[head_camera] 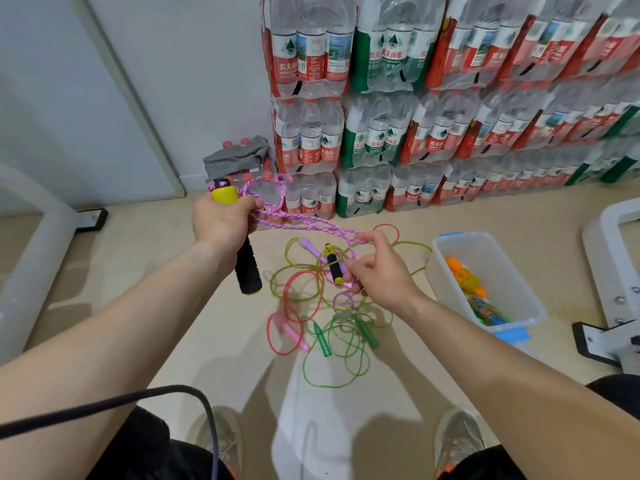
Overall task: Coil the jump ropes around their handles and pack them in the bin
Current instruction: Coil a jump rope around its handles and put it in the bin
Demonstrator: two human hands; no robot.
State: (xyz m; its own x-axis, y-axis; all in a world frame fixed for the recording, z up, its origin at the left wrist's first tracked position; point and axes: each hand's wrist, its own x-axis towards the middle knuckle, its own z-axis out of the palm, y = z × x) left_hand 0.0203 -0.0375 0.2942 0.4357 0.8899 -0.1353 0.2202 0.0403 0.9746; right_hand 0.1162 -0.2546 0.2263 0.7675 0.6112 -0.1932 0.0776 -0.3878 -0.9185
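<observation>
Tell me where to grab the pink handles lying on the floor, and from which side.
Grip both pink handles across their middles, coming straight down from above. They lie flat on the floor, close together and nearly parallel, so one hand can probably close over the pair. Avoid pulling the red cord: it runs through the tangle.

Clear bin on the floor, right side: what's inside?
The clear bin holds an orange-yellow bundle mid-bin and a green-blue bundle at its near end. Anything beneath them is covered.
</observation>
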